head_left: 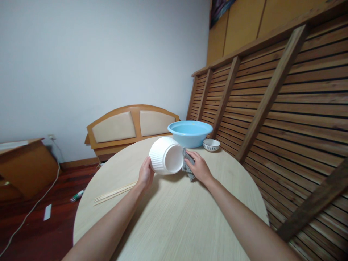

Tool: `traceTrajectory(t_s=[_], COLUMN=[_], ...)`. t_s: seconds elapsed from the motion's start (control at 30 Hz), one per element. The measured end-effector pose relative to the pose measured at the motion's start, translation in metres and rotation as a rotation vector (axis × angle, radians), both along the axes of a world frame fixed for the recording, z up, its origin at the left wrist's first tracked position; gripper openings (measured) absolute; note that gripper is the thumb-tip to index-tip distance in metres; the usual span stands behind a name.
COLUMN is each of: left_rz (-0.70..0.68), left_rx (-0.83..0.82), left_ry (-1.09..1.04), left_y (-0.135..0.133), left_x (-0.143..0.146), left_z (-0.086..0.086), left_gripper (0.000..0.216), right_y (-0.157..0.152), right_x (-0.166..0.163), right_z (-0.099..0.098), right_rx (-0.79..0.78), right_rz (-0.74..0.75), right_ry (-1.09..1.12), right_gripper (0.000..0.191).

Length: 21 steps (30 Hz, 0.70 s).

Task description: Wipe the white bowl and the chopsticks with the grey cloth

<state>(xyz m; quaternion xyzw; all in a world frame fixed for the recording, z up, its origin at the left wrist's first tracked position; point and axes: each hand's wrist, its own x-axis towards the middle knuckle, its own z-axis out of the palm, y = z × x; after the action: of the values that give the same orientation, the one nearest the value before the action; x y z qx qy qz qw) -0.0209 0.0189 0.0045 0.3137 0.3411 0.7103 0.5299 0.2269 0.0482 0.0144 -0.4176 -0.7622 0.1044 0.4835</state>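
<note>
A white ribbed bowl [158, 156] is tipped on its side above the round table, its round foot turned toward me and to the right. My left hand [146, 173] grips the bowl's left edge, thumb on the outside; the rest of its fingers are hidden behind the bowl. In my right hand [199, 166] is a grey cloth [189, 172], bunched under the fingers and touching the bowl's right side. The lower end of the cloth hangs toward the tabletop.
Beyond the bowl stands a light-blue basin [190, 139], with a small patterned bowl [211, 145] to its right. Several chopsticks [115, 193] lie left on the round table [174, 221]. A slatted wooden frame [272, 108] leans along the right; a headboard [133, 125] stands behind.
</note>
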Motion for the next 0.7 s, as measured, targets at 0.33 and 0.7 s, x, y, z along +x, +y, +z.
traceTrajectory(t_s=[0.33,0.7], left_rz=[0.0,-0.014], left_rx=[-0.004,-0.016], left_ry=[0.003,-0.003], left_y=[-0.0043,-0.0064], left_x=[0.005,0.0034], left_z=[0.0082,0.0084], left_gripper=[0.046,0.04], right_y=[0.0006,-0.0043], right_x=[0.0001,-0.0014], right_z=[-0.0038,-0.0014], right_rx=[-0.051,-0.072], right_rz=[-0.047,-0.1], right_ry=[-0.081,-0.176], right_gripper=[0.029,0.022])
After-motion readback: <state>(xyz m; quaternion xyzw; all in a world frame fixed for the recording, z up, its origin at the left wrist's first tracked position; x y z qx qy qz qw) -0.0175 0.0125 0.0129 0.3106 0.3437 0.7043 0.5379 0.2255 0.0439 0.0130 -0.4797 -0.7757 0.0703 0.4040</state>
